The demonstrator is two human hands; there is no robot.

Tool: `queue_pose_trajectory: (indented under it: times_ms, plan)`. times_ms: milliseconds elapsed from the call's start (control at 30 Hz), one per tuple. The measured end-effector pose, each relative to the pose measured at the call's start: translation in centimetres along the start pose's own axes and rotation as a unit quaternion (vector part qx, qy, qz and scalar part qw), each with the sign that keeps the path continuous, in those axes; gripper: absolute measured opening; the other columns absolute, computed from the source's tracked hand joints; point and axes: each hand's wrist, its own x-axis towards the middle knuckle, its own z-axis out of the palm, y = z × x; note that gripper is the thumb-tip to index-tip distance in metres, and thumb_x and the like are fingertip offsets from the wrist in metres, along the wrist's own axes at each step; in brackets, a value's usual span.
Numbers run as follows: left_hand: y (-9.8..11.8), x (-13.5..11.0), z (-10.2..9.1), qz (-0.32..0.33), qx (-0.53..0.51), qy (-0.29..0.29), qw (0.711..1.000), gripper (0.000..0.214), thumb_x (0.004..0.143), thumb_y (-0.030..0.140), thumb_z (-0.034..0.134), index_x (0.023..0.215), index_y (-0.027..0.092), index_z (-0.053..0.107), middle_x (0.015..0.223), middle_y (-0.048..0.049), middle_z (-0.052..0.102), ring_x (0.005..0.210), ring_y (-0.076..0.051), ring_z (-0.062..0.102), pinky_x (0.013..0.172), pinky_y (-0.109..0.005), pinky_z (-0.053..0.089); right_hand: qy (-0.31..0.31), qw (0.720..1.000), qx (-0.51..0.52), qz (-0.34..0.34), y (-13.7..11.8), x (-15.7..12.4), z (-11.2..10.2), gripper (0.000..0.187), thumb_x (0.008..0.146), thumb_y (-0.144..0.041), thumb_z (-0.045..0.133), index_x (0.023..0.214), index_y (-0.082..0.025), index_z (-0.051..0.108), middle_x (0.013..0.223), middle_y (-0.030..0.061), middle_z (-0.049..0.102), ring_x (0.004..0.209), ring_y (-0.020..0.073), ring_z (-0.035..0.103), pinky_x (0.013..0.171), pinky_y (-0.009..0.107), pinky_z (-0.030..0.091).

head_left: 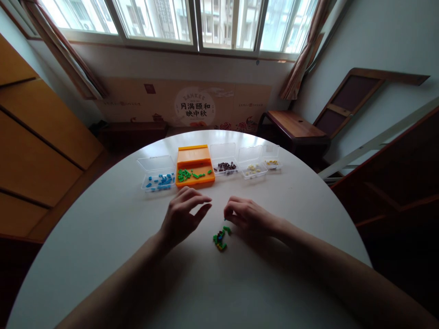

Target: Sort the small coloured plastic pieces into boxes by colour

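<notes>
My left hand (184, 211) hovers over the table with thumb and fingers apart, holding nothing. The fingers of my right hand (245, 214) are pinched together, and a tiny blue brick (225, 219) peeks out below the fingertips. Just below my right hand lies a small assembly of building bricks (220, 239), mostly green with some brown, blue and yellow. A short green piece (227, 229) sits at its upper right; I cannot tell whether it is joined on.
Across the far side of the white round table (113, 219) stand open boxes: a clear box of blue bricks (160, 181), an orange box (195, 183) with green bricks, and clear ones with brown bricks (226, 167), cream bricks (254, 170) and yellow bricks (272, 163). Beyond stands a wooden chair (297, 124).
</notes>
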Motion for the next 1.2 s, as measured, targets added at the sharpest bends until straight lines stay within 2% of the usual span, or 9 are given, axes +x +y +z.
queue_pose_trajectory:
  times_ms: [67,167,300,500,633,867,1200]
  plan:
    - [0.5,-0.2,0.3,0.055,0.022,-0.045,0.997,0.009,0.083,0.02,0.066,0.091,0.021,0.068,0.078,-0.0026,0.065,0.073,-0.015,0.056,0.07,-0.029,0.047,0.027,0.999,0.036,0.019,-0.2,0.1,0.1,0.005,0.088,-0.016,0.055,0.088,-0.017,0.06,0.089,0.0025,0.057,0.072,0.0104,0.054,0.069,0.022,0.043]
    - [1.1,-0.3,0.6,0.1,0.047,-0.083,0.99,0.007,0.084,0.019,0.064,0.089,0.023,0.066,0.077,-0.0016,0.066,0.072,-0.015,0.055,0.07,-0.03,0.044,0.049,0.994,0.086,0.042,-0.4,0.3,0.3,0.004,0.089,-0.019,0.056,0.088,-0.017,0.06,0.085,0.0013,0.055,0.069,0.0098,0.052,0.068,0.022,0.043]
    - [1.6,-0.2,0.7,0.124,0.063,-0.078,0.987,0.006,0.086,0.017,0.061,0.085,0.022,0.064,0.075,-0.0004,0.065,0.07,-0.014,0.054,0.069,-0.029,0.041,0.043,0.988,0.133,0.058,-0.4,0.4,0.5,0.004,0.088,-0.02,0.057,0.086,-0.017,0.059,0.083,0.0002,0.055,0.069,0.0097,0.051,0.067,0.022,0.042]
    - [1.8,-0.1,0.5,0.153,0.068,-0.069,0.984,0.011,0.086,0.014,0.06,0.092,0.023,0.063,0.075,0.0003,0.065,0.071,-0.014,0.053,0.068,-0.029,0.039,0.04,0.985,0.148,0.074,-0.5,0.5,0.6,0.005,0.087,-0.02,0.057,0.085,-0.017,0.059,0.082,0.0003,0.055,0.07,0.0102,0.051,0.067,0.023,0.042]
    - [1.8,-0.1,0.5,0.145,0.074,-0.074,0.984,0.009,0.086,0.016,0.059,0.088,0.023,0.063,0.075,0.0004,0.065,0.071,-0.014,0.053,0.069,-0.03,0.039,0.049,0.983,0.159,0.076,-0.5,0.5,0.6,0.004,0.086,-0.019,0.058,0.085,-0.016,0.061,0.081,0.0001,0.055,0.069,0.0101,0.052,0.066,0.023,0.042]
    - [0.8,-0.3,0.6,0.086,0.044,-0.055,0.994,0.005,0.084,0.018,0.064,0.085,0.023,0.064,0.076,-0.0003,0.065,0.073,-0.015,0.054,0.072,-0.03,0.043,0.096,0.979,0.165,0.076,-0.3,0.5,0.8,0.008,0.085,-0.021,0.06,0.088,-0.016,0.065,0.08,-0.0001,0.054,0.066,0.0089,0.049,0.063,0.022,0.041]
    - [-0.8,0.0,0.1,0.029,0.057,-0.018,0.998,0.005,0.084,0.025,0.065,0.081,0.022,0.067,0.074,-0.0013,0.066,0.072,-0.016,0.056,0.071,-0.03,0.047,0.087,0.985,0.134,0.061,0.1,0.3,1.1,0.011,0.082,-0.019,0.063,0.092,-0.018,0.067,0.083,0.0007,0.056,0.062,0.0077,0.049,0.059,0.02,0.043]
